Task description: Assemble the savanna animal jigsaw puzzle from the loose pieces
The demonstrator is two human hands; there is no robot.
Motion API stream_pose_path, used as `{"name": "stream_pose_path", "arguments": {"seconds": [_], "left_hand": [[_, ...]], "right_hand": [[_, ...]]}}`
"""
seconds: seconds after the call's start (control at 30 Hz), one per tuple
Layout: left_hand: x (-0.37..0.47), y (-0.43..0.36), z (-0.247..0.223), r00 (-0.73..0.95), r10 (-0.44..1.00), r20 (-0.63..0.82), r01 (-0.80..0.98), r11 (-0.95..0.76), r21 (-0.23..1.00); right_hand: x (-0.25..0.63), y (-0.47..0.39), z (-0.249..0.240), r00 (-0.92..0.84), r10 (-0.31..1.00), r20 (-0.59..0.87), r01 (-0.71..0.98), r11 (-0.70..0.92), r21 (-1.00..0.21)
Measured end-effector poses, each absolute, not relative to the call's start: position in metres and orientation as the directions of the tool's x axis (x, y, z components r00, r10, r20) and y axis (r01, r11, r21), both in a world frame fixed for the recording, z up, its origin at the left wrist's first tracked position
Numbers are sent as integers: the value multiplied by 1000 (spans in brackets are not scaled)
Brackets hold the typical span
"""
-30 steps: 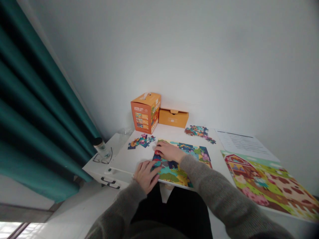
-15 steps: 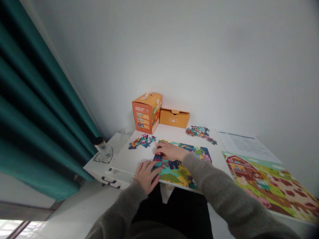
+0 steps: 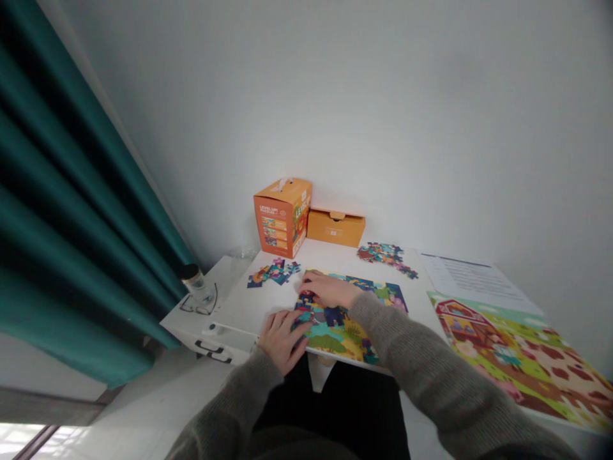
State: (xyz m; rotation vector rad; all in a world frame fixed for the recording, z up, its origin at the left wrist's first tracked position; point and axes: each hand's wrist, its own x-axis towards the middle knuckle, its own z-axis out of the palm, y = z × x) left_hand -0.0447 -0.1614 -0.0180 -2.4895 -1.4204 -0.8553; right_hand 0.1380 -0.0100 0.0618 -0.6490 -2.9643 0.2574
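A partly assembled, colourful jigsaw puzzle [image 3: 342, 335] lies on the white table near its front edge. My left hand [image 3: 281, 338] rests at the puzzle's left edge, fingers spread, with nothing held. Across the upper left part of the puzzle lies my right hand [image 3: 330, 291], its fingers bent down onto pieces with red and dark blue. Whatever is under those fingertips is hidden. Several loose pieces [image 3: 275, 273] sit on the table beyond my left hand. A larger pile of pieces [image 3: 383, 253] is behind the puzzle, to the right.
An orange puzzle box [image 3: 282, 217] and a low orange carton [image 3: 336, 229] stand against the wall. Printed sheets [image 3: 479, 281] and a farm picture [image 3: 522, 358] lie at the right. A bottle [image 3: 198, 285] and glasses [image 3: 201, 308] are on the left cabinet [image 3: 225, 275].
My right hand has shifted very slightly to the right over the puzzle. My left hand stays in place.
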Motion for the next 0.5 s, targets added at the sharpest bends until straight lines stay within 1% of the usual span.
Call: {"name": "stream_pose_path", "arguments": {"seconds": [0.17, 0.27, 0.37, 0.43, 0.5], "left_hand": [[-45, -161, -20, 387, 731, 562, 833, -539, 127], [-46, -160, -19, 394, 738, 547, 828, -543, 137], [-50, -158, -19, 335, 748, 572, 813, -537, 226], [-54, -156, -19, 272, 768, 580, 800, -515, 307], [-59, -154, -19, 236, 788, 569, 795, -493, 353]], "right_hand": [[143, -8, 64, -859, 506, 76, 500, 862, -83], [145, -21, 69, -862, 491, 122, 486, 871, -76], [143, -43, 73, -884, 456, 107, 445, 889, -113], [141, -57, 73, -880, 468, 84, 457, 882, -116], [139, -67, 71, -868, 492, 71, 483, 868, -111]]}}
